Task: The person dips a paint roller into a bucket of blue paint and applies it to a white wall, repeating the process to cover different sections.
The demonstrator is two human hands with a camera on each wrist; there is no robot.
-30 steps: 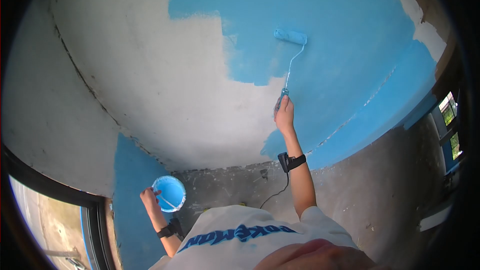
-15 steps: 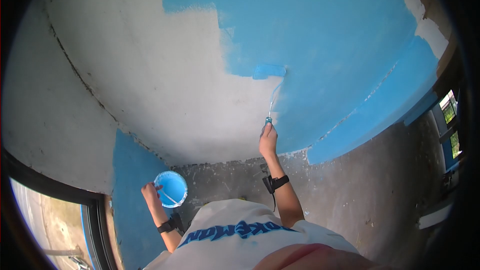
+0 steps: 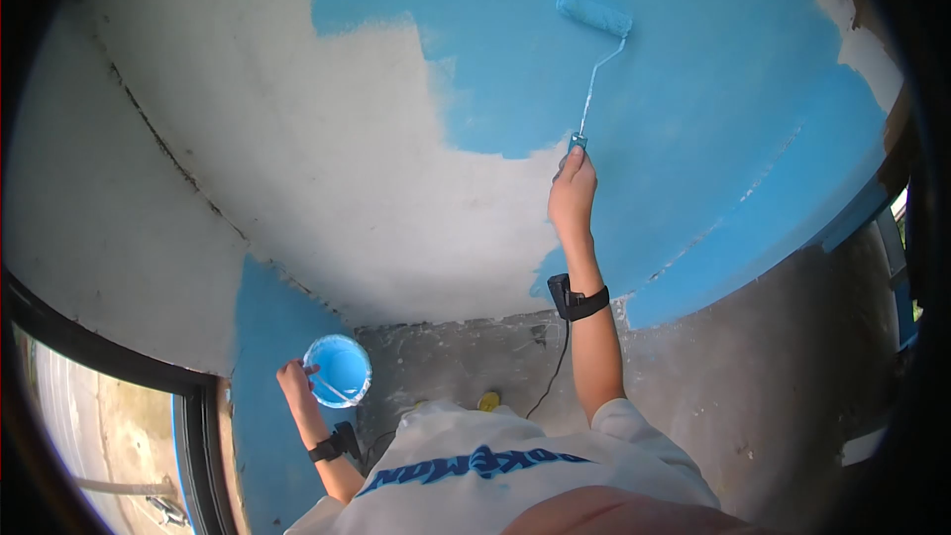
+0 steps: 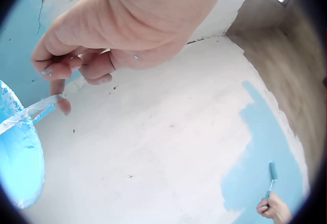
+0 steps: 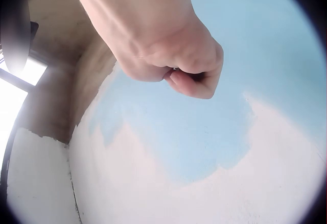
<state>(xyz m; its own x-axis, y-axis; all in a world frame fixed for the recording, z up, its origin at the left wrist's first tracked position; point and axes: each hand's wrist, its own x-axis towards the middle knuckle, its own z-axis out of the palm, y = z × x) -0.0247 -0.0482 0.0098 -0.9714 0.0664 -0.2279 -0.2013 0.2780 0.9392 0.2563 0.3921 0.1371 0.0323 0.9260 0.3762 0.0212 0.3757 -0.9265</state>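
Note:
My right hand (image 3: 573, 200) grips the handle of a paint roller (image 3: 594, 15), its blue-coated sleeve up on the blue-painted part of the wall (image 3: 693, 119). In the right wrist view the fingers of that hand (image 5: 176, 45) are curled, and the roller itself is hidden. Low on the left, my left hand (image 3: 295, 386) holds a bucket (image 3: 368, 374) of light blue paint by its handle. The left wrist view shows that handle (image 4: 25, 113) running to the curled fingers (image 4: 57, 71), with the bucket hanging at the left edge.
Bare whitish wall (image 3: 327, 178) borders the blue paint on the left. A cracked seam (image 3: 163, 144) runs down to the paint-spotted grey floor (image 3: 693, 386). A dark window frame (image 3: 203, 436) stands at lower left. A cable (image 3: 557, 381) trails from the right wrist camera.
My right hand brought the roller down and left to the edge of the blue, then back up and right, higher than before. The left hand and bucket stayed nearly in place.

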